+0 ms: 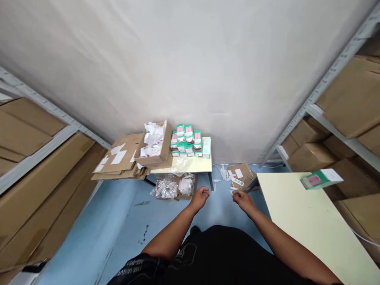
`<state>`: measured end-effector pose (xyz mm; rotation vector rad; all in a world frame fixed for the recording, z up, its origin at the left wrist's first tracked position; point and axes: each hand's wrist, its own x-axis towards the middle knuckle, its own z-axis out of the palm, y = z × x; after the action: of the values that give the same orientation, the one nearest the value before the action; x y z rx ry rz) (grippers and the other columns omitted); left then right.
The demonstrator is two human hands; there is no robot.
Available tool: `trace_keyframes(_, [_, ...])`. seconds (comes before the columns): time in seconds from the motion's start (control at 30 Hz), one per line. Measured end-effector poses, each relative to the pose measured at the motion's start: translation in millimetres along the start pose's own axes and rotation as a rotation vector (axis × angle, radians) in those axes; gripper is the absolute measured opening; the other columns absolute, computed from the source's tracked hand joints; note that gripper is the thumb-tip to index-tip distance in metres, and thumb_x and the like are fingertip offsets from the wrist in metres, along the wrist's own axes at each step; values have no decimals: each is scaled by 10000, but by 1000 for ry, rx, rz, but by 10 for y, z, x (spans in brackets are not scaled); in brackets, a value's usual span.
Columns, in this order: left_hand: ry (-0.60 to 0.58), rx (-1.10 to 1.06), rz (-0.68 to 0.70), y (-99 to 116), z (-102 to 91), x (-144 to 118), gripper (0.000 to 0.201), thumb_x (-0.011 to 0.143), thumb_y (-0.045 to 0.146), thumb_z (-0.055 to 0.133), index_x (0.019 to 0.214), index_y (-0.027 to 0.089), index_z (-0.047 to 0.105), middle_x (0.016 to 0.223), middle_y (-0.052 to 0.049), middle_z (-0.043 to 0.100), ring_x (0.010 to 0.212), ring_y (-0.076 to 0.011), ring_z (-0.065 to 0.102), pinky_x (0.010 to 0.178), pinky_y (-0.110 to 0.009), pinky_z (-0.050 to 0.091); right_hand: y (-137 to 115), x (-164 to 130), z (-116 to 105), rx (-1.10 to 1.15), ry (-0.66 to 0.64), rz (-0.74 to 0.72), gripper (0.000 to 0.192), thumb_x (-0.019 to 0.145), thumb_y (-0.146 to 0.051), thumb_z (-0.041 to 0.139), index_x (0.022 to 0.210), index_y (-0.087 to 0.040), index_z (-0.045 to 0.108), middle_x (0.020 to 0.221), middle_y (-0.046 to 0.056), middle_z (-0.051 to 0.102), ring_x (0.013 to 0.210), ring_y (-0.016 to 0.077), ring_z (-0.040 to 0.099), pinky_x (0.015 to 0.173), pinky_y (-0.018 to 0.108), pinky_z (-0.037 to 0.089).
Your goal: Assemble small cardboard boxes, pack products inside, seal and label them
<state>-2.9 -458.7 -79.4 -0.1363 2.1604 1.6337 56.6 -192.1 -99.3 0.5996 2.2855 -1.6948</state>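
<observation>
My left hand [201, 198] is held out over the floor in front of me, its fingers curled together and nothing seen in them. To its right, my right hand [242, 200] hangs in the air with fingers bent inward, and no object shows there either. The two hands are apart. Beyond my left hand stands a low table [196, 164] bearing several green-and-white boxes [189, 136] with pink panels. An open cardboard box [154, 156] full of white paper scraps sits beside them. Another green-and-white box [319, 179] lies on the table at right [308, 213].
Flattened cardboard [121, 158] is stacked at the low table's left. Under that table are a bag of silvery scraps [166, 187] and a box of white paper [186, 185]. A cardboard piece [242, 174] and litter lie on the floor. Shelves with cartons [44, 190] flank both sides.
</observation>
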Motion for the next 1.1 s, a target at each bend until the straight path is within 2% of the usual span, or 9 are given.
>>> trace_keyframes(0.27, [133,-22,6,-408,-1479,-51,212,754,190,684,965,189,693,968,-56,738,924,-212,695,888,-348,534,-726,174,1316,25,-72,-41,375,690,-459,590,959,-209,666,831,51,736,779,237,711,693,332,521])
trace_keyframes(0.43, [248,-46,1,-589,-2264,-105,225,763,188,692,989,186,695,981,-58,743,943,-214,699,913,-356,534,-1088,246,1982,-6,-168,-74,387,698,-459,593,975,-202,673,842,50,740,797,235,712,710,329,527])
trace_keyframes(0.53, [332,-73,-21,-677,-2614,-123,244,773,202,687,1015,173,696,1005,-73,748,945,-215,704,906,-353,539,-1254,331,2292,-18,-248,-74,384,699,-454,613,978,-197,676,818,44,735,773,232,707,707,335,529])
trace_keyframes(0.7, [464,-102,-69,-755,-3072,-129,248,803,223,655,1040,162,699,999,-73,751,902,-201,708,833,-316,551,-1503,628,2782,-11,-409,-69,323,700,-422,661,941,-208,679,762,15,717,712,215,687,687,329,516])
trace_keyframes(0.93, [687,-71,-155,-731,-3738,-38,225,797,218,667,1014,177,711,952,-49,764,888,-200,711,848,-309,533,-1940,1176,3449,-66,-630,-113,253,679,-394,673,862,-219,673,705,-3,677,651,195,650,634,305,486])
trace_keyframes(1.1, [814,-38,-198,-722,-4246,89,238,802,221,667,1033,177,701,1015,-67,768,957,-211,717,881,-317,531,-2233,1419,3853,-105,-728,-114,220,688,-366,672,852,-221,689,694,-2,677,646,183,654,607,275,459])
